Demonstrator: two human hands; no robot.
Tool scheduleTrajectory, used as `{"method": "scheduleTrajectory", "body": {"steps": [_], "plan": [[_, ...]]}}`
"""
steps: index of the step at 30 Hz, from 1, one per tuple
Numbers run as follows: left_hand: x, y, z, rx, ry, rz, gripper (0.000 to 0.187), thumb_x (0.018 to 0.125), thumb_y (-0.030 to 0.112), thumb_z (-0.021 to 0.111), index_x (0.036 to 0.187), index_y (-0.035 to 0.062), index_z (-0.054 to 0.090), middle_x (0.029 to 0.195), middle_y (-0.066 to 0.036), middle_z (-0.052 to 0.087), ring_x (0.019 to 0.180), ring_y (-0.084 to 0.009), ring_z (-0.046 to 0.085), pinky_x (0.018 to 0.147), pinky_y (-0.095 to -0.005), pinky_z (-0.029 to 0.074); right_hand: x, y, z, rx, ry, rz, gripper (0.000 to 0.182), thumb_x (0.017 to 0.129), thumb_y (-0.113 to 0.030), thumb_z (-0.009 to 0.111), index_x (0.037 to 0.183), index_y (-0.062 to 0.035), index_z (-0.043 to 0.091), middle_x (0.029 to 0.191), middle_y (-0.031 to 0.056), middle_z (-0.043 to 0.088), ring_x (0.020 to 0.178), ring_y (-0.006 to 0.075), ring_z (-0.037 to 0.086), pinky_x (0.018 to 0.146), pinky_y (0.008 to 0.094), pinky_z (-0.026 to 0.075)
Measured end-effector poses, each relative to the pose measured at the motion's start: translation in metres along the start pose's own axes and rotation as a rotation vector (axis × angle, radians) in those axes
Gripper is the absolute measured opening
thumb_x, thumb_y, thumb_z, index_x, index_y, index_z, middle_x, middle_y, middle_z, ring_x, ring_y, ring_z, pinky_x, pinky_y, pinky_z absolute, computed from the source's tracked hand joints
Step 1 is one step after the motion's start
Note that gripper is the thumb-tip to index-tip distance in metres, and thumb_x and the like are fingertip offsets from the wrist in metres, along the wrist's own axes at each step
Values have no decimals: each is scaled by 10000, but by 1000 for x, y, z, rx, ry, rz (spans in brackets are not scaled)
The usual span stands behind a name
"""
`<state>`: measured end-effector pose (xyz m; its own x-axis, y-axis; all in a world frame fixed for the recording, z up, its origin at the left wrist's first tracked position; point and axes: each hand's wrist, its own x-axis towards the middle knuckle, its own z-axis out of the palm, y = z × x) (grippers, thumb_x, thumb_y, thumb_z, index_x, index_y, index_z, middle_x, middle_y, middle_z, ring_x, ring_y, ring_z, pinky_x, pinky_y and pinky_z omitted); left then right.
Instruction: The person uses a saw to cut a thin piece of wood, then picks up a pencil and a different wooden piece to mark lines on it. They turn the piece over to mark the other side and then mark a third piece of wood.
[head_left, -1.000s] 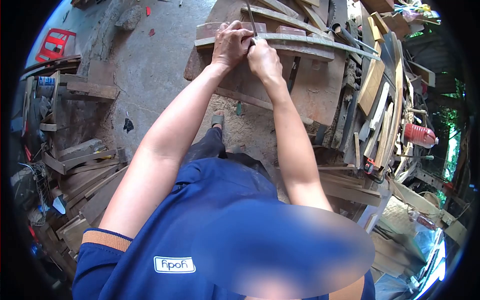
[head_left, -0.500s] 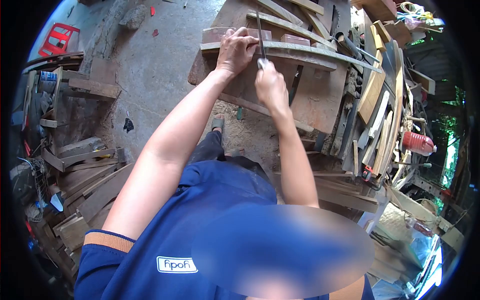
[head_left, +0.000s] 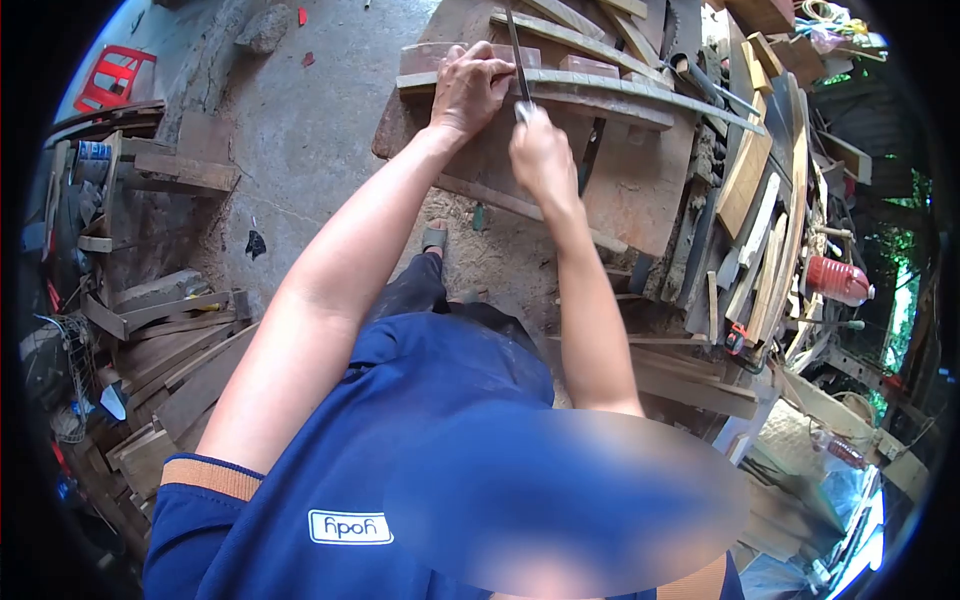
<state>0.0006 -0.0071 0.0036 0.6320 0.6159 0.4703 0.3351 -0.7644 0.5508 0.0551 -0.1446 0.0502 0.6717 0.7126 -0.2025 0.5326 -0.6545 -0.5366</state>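
A long, narrow wooden strip (head_left: 590, 82) lies across the bench at the top of the head view. My left hand (head_left: 470, 92) is closed over it near its left end, thumb and fingers pinching close to the blade. My right hand (head_left: 542, 155) is wrapped round the handle of a handsaw, just below the strip. The saw's dark, thin blade (head_left: 517, 60) appears nearly edge-on and crosses the strip right beside my left fingertips. Whether the teeth have cut into the wood cannot be made out. Under and behind the strip lie reddish wooden blocks (head_left: 588, 66).
The wooden bench (head_left: 635, 195) has more boards (head_left: 570, 38) at its far side. Stacked timber (head_left: 745, 185) and a red plastic jug (head_left: 838, 281) stand on the right. Scrap wood (head_left: 190, 345) fills the left. Beyond it is a red plastic chair (head_left: 113, 78). Sawdust lies around my foot.
My right hand and the saw have shifted slightly away from me across the strip. My left hand keeps its hold on the wood. The whole view has moved a little.
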Motion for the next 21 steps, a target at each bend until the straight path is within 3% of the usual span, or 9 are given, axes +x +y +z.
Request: {"method": "scheduleTrajectory", "body": {"steps": [2, 7, 16, 20, 21], "plan": [[-1, -1, 1, 2, 3, 4, 191, 797, 177, 739, 980, 138, 777, 901, -41, 652, 899, -272, 574, 831, -372, 487, 30, -12, 4, 3, 19, 22, 306, 943, -220, 452, 1057, 21, 602, 1015, 314, 669, 989, 477, 648, 867, 544, 522], [0, 1, -1, 9, -1, 1, 202, 799, 193, 733, 989, 140, 775, 900, -41, 644, 919, -271, 574, 853, -369, 480, -15, -5, 0, -44, -33, 58, 314, 960, -243, 442, 1111, 12, 546, 998, 320, 668, 968, 478, 655, 849, 555, 524], [0, -1, 2, -16, 8, 23, 192, 802, 184, 728, 982, 138, 777, 897, -46, 644, 909, -275, 570, 850, -370, 475, 13, -11, 0, -41, -2, 11, 332, 950, -240, 454, 1121, 14, 585, 1039, 318, 663, 1014, 467, 647, 897, 536, 515], [-1, 2, -1, -36, 15, -6, 182, 810, 153, 715, 980, 132, 775, 889, -49, 636, 900, -272, 569, 850, -370, 470, -10, 12, -10, 50, -76, 34, 311, 942, -254, 455, 1097, -7, 565, 1011, 331, 656, 980, 468, 653, 853, 555, 507], [-1, 2, -1, -36, 15, 3, 182, 810, 153, 715, 980, 132, 775, 889, -49, 636, 900, -272, 569, 850, -370, 470, -11, 7, -24, 200, -203, 146, 314, 941, -251, 440, 1084, -4, 570, 1020, 335, 651, 989, 468, 649, 857, 554, 499]]}}
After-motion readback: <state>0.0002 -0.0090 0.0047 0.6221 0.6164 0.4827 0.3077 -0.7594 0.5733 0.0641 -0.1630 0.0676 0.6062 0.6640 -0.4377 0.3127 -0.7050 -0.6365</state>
